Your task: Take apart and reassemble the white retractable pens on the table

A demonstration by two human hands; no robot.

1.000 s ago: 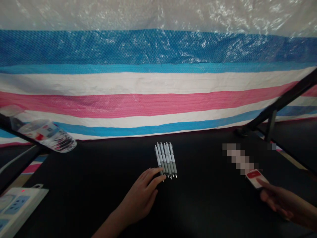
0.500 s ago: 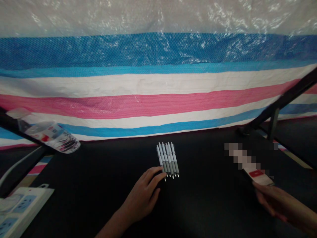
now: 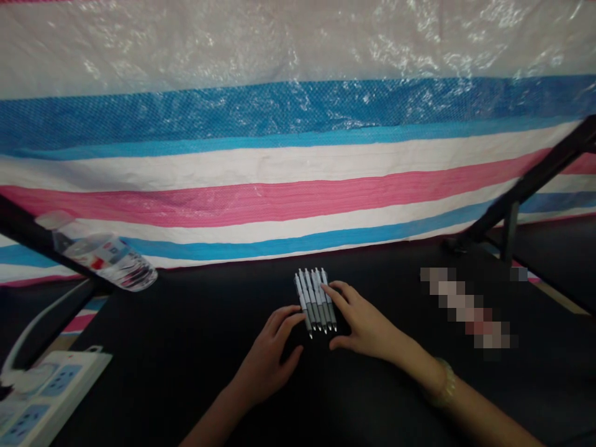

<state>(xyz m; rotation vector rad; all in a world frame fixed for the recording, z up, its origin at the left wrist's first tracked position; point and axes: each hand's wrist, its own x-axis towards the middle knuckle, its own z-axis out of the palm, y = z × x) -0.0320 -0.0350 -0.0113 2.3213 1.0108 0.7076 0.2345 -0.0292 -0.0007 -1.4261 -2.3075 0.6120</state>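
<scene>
Several white and grey pens (image 3: 315, 301) lie side by side on a black surface (image 3: 223, 292), their tips toward me. My left hand (image 3: 267, 354) rests at the left of the row, its fingers apart and its fingertips by the lower end of the leftmost pen. From the right, my right hand (image 3: 367, 326) reaches the row with thumb and fingers spread, the fingertips at the rightmost pens. Neither hand is closed on anything. A bracelet circles the right wrist.
A pixelated long object (image 3: 465, 307) lies at the right. A clear plastic bottle (image 3: 112, 261) leans at the far left, and a white power strip (image 3: 69, 388) sits near left. Black bars flank both sides; a striped tarp (image 3: 279, 205) hangs behind.
My right hand has left the pixelated object at the right and come over to the pens. The left hand has stayed near the leftmost pen. The view has shifted slightly.
</scene>
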